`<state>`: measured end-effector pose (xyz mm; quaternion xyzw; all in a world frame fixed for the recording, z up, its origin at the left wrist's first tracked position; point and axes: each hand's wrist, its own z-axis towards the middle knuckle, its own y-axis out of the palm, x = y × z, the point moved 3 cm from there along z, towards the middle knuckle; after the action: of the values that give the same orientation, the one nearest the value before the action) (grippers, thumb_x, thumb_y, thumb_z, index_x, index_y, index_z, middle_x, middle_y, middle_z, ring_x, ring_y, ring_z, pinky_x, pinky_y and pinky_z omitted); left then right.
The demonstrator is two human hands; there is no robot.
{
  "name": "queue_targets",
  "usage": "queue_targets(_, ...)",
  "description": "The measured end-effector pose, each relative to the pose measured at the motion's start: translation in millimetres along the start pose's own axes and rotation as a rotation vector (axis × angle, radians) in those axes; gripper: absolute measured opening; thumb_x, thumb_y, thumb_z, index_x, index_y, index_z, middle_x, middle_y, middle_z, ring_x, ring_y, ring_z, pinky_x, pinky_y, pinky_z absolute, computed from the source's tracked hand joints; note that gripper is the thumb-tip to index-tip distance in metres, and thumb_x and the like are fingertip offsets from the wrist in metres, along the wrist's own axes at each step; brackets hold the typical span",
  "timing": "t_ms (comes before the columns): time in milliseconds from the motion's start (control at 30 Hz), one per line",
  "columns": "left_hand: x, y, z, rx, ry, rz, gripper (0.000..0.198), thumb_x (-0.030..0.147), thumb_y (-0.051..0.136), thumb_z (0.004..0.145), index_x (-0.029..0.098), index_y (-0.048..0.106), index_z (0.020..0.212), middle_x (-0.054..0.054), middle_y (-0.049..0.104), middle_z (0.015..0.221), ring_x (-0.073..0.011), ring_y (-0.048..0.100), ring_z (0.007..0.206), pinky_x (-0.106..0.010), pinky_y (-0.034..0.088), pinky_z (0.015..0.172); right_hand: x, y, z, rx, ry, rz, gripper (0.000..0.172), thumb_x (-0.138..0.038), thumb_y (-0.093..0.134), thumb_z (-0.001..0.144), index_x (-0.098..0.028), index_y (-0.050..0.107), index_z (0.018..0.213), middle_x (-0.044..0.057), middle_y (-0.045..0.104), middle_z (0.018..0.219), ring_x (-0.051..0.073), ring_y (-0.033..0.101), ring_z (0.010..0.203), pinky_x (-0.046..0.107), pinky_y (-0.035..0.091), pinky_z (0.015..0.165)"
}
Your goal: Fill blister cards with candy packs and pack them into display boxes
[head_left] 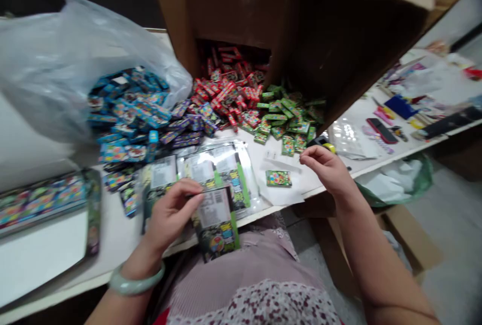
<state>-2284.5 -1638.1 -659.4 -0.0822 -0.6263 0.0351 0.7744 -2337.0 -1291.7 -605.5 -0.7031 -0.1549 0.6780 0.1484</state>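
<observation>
While the left hand point(171, 214) grips a clear-sleeved printed pack point(216, 219) left of a little green printed box point(278, 178), the right hand point(327, 169) hangs empty, fingers point(314, 153) loosely curled, just beside that box, with more sleeved packs point(211, 169) lying on the surface point(314, 189) left of it too.

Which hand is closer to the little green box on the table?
The right hand is closer: it is just beside the little green box, up and to the right of it. The left hand is farther away, on the box's other side, holding a printed packet.
</observation>
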Motion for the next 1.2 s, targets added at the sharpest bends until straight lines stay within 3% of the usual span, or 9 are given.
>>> queue_targets(133,6.5,9.0,-2.5,0.015,0.006,-0.035,0.003,0.018,0.061,0.084,0.020,0.059,0.084,-0.003,0.060,0.084,-0.0149,0.059,0.082,-0.026,0.048,0.072,-70.7,91.6,-2.1,-0.485,-0.128,0.088,0.010,-0.029,0.066,0.081,-0.019,0.064,0.078,0.000,0.065,0.075,0.012,0.058,0.071,0.025,0.044,0.067)
queue_targets(233,7.6,11.1,-3.5,0.030,-0.014,-0.046,0.004,0.017,0.060,0.085,0.020,0.058,0.085,-0.002,0.058,0.084,-0.0149,0.057,0.082,-0.027,0.047,0.073,-89.3,141.5,1.8,-0.638,-0.160,0.009,0.006,-0.021,0.064,0.080,-0.018,0.065,0.075,-0.001,0.065,0.073,0.011,0.057,0.069,0.024,0.042,0.064)
queue_targets(333,5.2,11.0,-4.5,0.043,-0.030,-0.084,0.005,0.015,0.058,0.085,0.020,0.057,0.084,-0.001,0.057,0.083,-0.0143,0.056,0.080,-0.028,0.045,0.072,-84.7,165.7,8.3,-0.703,-0.157,-0.078,0.006,-0.019,0.064,0.080,-0.017,0.064,0.074,-0.002,0.064,0.069,0.011,0.055,0.064,0.024,0.040,0.061)
queue_targets(500,-2.8,12.5,-6.1,0.080,-0.037,-0.139,0.006,0.014,0.057,0.085,0.020,0.057,0.083,-0.001,0.056,0.081,-0.0141,0.054,0.079,-0.029,0.043,0.071,-73.2,172.0,9.8,-0.677,-0.119,-0.132,0.008,-0.022,0.064,0.080,-0.017,0.063,0.074,-0.002,0.063,0.068,0.010,0.052,0.061,0.025,0.039,0.059)
queue_targets(933,-8.3,17.7,-9.9,0.122,-0.034,-0.111,0.001,0.021,0.054,0.089,0.021,0.054,0.088,-0.002,0.055,0.084,-0.0157,0.053,0.081,-0.032,0.043,0.074,-61.6,174.3,-1.0,-0.521,-0.217,-0.264,0.010,-0.028,0.061,0.084,-0.021,0.061,0.077,0.001,0.065,0.075,0.016,0.057,0.070,0.030,0.042,0.064)
queue_targets(1100,-8.2,22.2,-11.4,0.192,-0.012,-0.071,0.014,0.026,0.065,0.084,0.021,0.052,0.088,-0.001,0.054,0.085,-0.0153,0.053,0.082,-0.032,0.043,0.076,-64.7,175.5,-5.0,-0.483,-0.267,-0.350,0.010,-0.027,0.059,0.085,-0.021,0.059,0.077,0.002,0.064,0.076,0.016,0.057,0.071,0.031,0.040,0.063)
queue_targets(1200,-8.9,25.5,-11.5,0.225,-0.014,-0.049,0.012,0.023,0.064,0.085,0.021,0.052,0.087,0.000,0.053,0.084,-0.0144,0.053,0.081,-0.031,0.043,0.076,-66.3,175.1,-5.5,-0.484,-0.296,-0.380,0.010,-0.027,0.058,0.085,-0.021,0.058,0.076,0.003,0.063,0.076,0.018,0.055,0.073,0.032,0.039,0.065)
